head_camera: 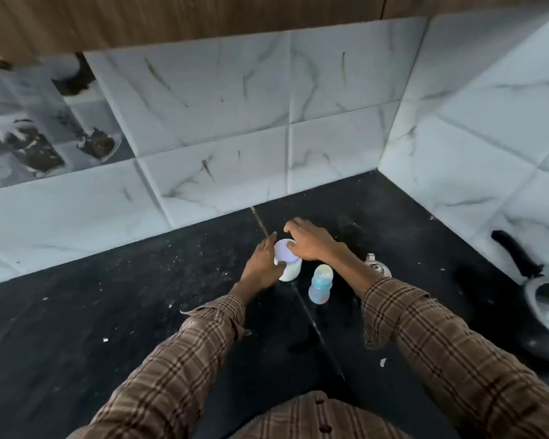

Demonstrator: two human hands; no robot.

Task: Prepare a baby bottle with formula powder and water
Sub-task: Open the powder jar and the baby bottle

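A white formula jar [290, 270] with a pale lid [284, 252] stands on the black counter near the back wall. My left hand [262, 266] wraps around the jar's left side. My right hand [309, 240] reaches over the jar from the right, its fingertips curled on the lid's rim. Just right of the jar stands a small blue baby bottle [320, 285] with coloured dots and a clear cap, apart from both hands.
A small steel vessel [377, 268] sits behind my right forearm. A dark pan with a black handle [545, 305] lies at the right edge. The black counter [108, 312] is speckled with white crumbs. Marble-look tile walls meet in a corner at the back right.
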